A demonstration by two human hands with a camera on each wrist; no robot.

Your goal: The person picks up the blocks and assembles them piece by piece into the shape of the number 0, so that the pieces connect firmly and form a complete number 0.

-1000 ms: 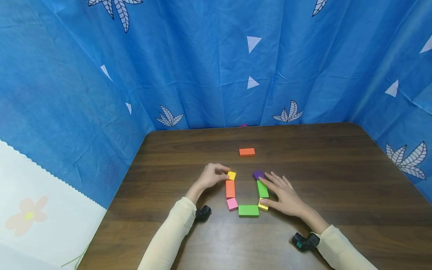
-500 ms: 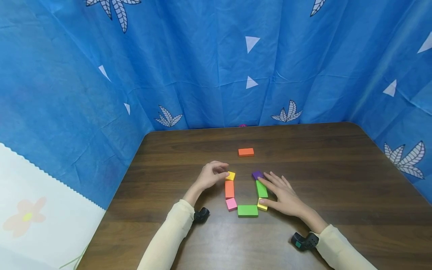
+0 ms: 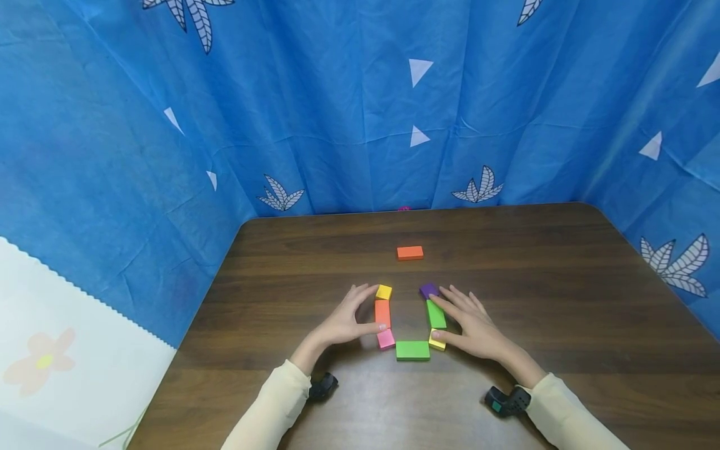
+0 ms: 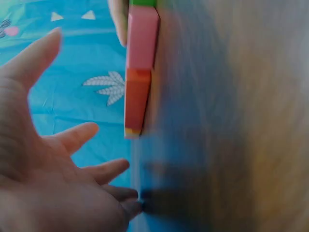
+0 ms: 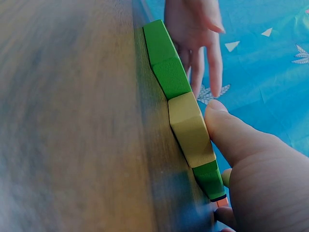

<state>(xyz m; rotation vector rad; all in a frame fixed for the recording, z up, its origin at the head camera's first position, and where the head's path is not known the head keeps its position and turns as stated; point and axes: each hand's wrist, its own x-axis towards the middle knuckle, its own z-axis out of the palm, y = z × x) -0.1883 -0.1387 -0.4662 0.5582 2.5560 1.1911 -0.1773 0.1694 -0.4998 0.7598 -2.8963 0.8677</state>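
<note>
On the wooden table (image 3: 540,262) lies a U of coloured blocks. Its left side runs from a yellow block (image 3: 384,292) through an orange block (image 3: 382,314) to a pink block (image 3: 386,339). My left hand (image 3: 344,320) spreads along that side, fingertips near the yellow block and thumb over the orange-pink joint. The right side has a purple block (image 3: 429,291), a long green block (image 3: 435,314) and a pale yellow block (image 5: 192,128). My right hand (image 3: 477,326) lies outside it, thumb at the pale yellow block, forefinger by the purple-green joint. A green block (image 3: 413,350) forms the bottom.
A separate orange-red block (image 3: 410,253) lies farther back, beyond the U. Blue patterned cloth (image 3: 337,112) hangs behind the table's far edge and at both sides. A black camera sits on each wrist.
My left hand has left its pinch on the yellow block and spread out, its thumb moving down toward the pink block. The right hand stays in place.
</note>
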